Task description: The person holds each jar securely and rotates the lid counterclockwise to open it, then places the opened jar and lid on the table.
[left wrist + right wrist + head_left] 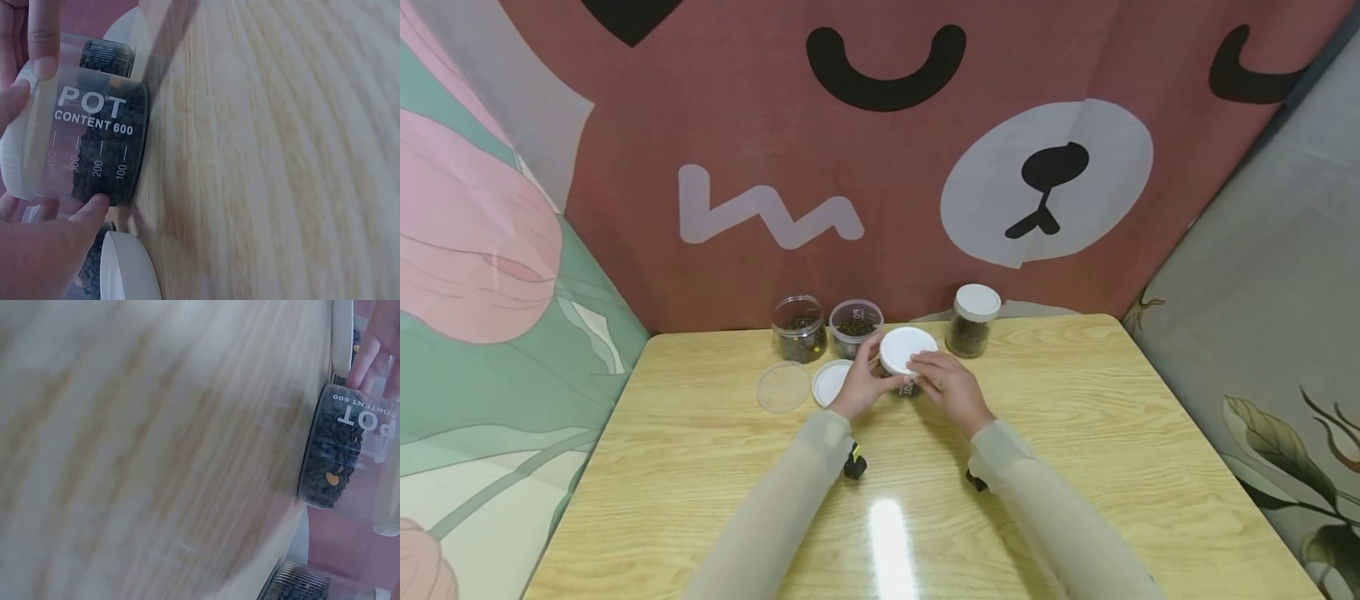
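Observation:
A clear jar [909, 385] marked "POT CONTENT 600" [94, 144] stands on the wooden table [1075, 433], about a third full of dark pellets [331, 456]. A white lid [907, 349] sits on top of it. My left hand [880, 367] grips the jar's side, with the thumb [94, 209] low on the wall and the fingers [375, 350] round the far side. From the right, my right hand [921, 372] holds the lid's rim with curled fingers. Whether the lid is screwed down cannot be told.
Two open jars of pellets [799, 329] [855, 323] stand at the back, and a closed white-lidded jar [973, 321] to their right. A clear lid [783, 387] and a white lid [830, 382] lie flat left of my hands. Printed cloth walls surround the table.

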`<control>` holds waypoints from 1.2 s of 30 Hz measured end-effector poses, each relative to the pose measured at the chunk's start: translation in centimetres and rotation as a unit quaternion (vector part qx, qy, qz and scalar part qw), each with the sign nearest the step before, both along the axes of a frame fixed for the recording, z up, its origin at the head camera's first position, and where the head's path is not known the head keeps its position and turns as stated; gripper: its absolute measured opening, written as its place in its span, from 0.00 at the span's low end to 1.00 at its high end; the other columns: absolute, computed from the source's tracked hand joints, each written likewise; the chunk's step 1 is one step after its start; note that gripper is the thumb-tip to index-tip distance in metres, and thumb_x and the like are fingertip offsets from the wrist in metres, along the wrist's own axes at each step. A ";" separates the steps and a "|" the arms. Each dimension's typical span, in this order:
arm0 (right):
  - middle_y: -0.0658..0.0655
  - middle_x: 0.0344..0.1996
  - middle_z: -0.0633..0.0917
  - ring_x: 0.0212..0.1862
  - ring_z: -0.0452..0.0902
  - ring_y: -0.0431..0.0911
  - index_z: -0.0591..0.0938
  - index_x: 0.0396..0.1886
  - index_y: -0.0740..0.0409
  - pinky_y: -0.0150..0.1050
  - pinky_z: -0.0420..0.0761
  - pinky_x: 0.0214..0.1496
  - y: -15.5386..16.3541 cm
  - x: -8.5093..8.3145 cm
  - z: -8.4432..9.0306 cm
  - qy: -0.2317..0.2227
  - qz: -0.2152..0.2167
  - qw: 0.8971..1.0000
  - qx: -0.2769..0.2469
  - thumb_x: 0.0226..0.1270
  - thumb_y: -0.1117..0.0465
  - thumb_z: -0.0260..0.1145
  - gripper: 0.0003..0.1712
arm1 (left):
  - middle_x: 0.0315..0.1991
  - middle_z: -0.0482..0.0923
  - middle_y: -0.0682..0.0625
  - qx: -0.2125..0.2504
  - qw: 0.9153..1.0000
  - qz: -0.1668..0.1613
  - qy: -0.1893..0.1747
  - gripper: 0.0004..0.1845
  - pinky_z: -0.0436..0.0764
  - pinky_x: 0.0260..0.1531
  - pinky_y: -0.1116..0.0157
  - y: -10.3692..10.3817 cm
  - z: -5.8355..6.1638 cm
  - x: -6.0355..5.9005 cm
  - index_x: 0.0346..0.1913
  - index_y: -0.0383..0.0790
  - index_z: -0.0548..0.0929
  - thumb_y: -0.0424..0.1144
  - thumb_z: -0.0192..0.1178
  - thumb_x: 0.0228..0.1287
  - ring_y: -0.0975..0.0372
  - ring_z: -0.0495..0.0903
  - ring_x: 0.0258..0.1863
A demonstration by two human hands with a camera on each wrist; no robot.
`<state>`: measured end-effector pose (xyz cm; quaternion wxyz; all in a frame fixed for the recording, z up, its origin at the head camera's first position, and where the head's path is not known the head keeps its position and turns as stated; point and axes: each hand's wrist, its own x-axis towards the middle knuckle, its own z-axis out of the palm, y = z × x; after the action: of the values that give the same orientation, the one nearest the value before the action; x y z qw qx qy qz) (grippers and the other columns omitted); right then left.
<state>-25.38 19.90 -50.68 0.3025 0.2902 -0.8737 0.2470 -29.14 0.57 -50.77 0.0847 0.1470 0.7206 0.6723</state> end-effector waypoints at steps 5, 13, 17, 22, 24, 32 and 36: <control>0.58 0.51 0.88 0.57 0.82 0.55 0.89 0.48 0.60 0.49 0.78 0.63 -0.3 0.8 0.0 -0.007 0.001 1.000 0.005 0.54 0.71 0.78 0.20 | 0.74 0.59 0.35 -0.011 1.000 -0.020 0.005 0.52 0.68 0.70 0.53 -0.5 -0.3 0.1 0.78 0.38 0.53 0.27 0.74 0.56 0.42 0.64 0.72; 0.56 0.52 0.88 0.58 0.81 0.53 0.89 0.49 0.58 0.47 0.78 0.64 -0.5 2.1 -0.2 -0.016 0.004 1.000 0.006 0.56 0.68 0.78 0.19 | 0.75 0.59 0.37 -0.036 0.998 -0.049 0.009 0.53 0.67 0.70 0.52 -1.1 -0.3 0.9 0.79 0.39 0.52 0.29 0.75 0.56 0.44 0.64 0.72; 0.55 0.51 0.88 0.57 0.81 0.53 0.90 0.49 0.58 0.47 0.79 0.63 -0.7 2.8 -0.2 -0.008 0.008 1.000 0.000 0.55 0.68 0.78 0.19 | 0.74 0.59 0.36 -0.045 0.997 -0.052 0.023 0.53 0.67 0.70 0.52 -1.2 -0.3 1.5 0.78 0.38 0.52 0.30 0.76 0.55 0.44 0.65 0.71; 0.55 0.51 0.88 0.56 0.82 0.52 0.90 0.48 0.57 0.46 0.81 0.61 -1.0 3.7 0.0 0.002 0.010 1.000 0.004 0.54 0.67 0.79 0.20 | 0.72 0.61 0.34 -0.035 0.998 -0.052 0.029 0.52 0.70 0.68 0.53 -1.5 -0.5 2.2 0.77 0.38 0.54 0.28 0.76 0.54 0.44 0.69 0.68; 0.54 0.50 0.88 0.55 0.83 0.52 0.90 0.48 0.57 0.46 0.81 0.59 -1.1 4.1 0.1 0.003 0.008 1.000 0.008 0.54 0.67 0.80 0.20 | 0.71 0.62 0.34 -0.032 0.997 -0.057 0.034 0.53 0.71 0.67 0.53 -1.6 -0.6 2.5 0.78 0.38 0.53 0.27 0.76 0.54 0.44 0.69 0.67; 0.54 0.48 0.89 0.53 0.83 0.51 0.91 0.46 0.56 0.46 0.84 0.56 -1.4 5.7 0.1 0.023 0.023 0.999 0.016 0.49 0.66 0.82 0.21 | 0.75 0.52 0.34 -0.067 0.994 -0.076 0.036 0.56 0.63 0.73 0.53 -2.4 -0.5 3.8 0.78 0.34 0.51 0.30 0.78 0.52 0.46 0.60 0.73; 0.54 0.47 0.89 0.52 0.84 0.51 0.91 0.45 0.56 0.46 0.84 0.55 -1.7 6.3 0.2 0.031 0.043 0.999 0.011 0.47 0.67 0.83 0.21 | 0.75 0.53 0.36 -0.057 0.994 -0.093 0.017 0.55 0.64 0.72 0.52 -3.0 -0.6 4.2 0.77 0.34 0.51 0.30 0.77 0.54 0.47 0.60 0.74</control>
<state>-19.12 18.18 -50.50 0.3157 0.3385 -0.8530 0.2411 -24.91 -2.42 -51.32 0.1430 0.2199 0.7424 0.6165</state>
